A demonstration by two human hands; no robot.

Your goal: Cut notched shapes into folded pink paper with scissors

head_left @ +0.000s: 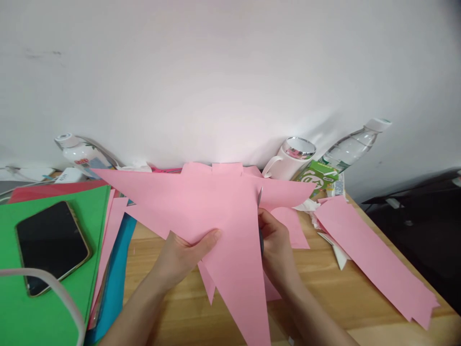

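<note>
1. At the left side of the light wood-grained table (317, 302), a black smartphone with a gold rim (52, 245) lies screen up on a green folder (32, 317); a white cable (39, 272) curves across its lower end.
2. At the back left corner stands a white plastic bottle with a white cap (82, 154), near the wall.
3. Along the green folder's right edge, narrow pink paper (114, 230) and a bright blue folder (117, 274) show.
4. The left hand (180, 259) pinches a large pink paper sheet (230, 206), thumb on top, other fingers hidden beneath. The sheet is over the middle of the table, one pointed end reaching left, another toward the person.
5. The right hand (277, 240) curls around dark-handled metal scissors (260, 197), a blade at the sheet's right edge; I cannot tell how far the blades are apart.
6. Near the back edge, right of centre, stand a white mug with a silver rim (288, 166), a green-and-white carton (320, 175) and a clear plastic bottle with a white cap (355, 146).
7. Long pink paper strips (370, 259) overlap along the right edge, beside a white paper scrap (339, 256).
</note>
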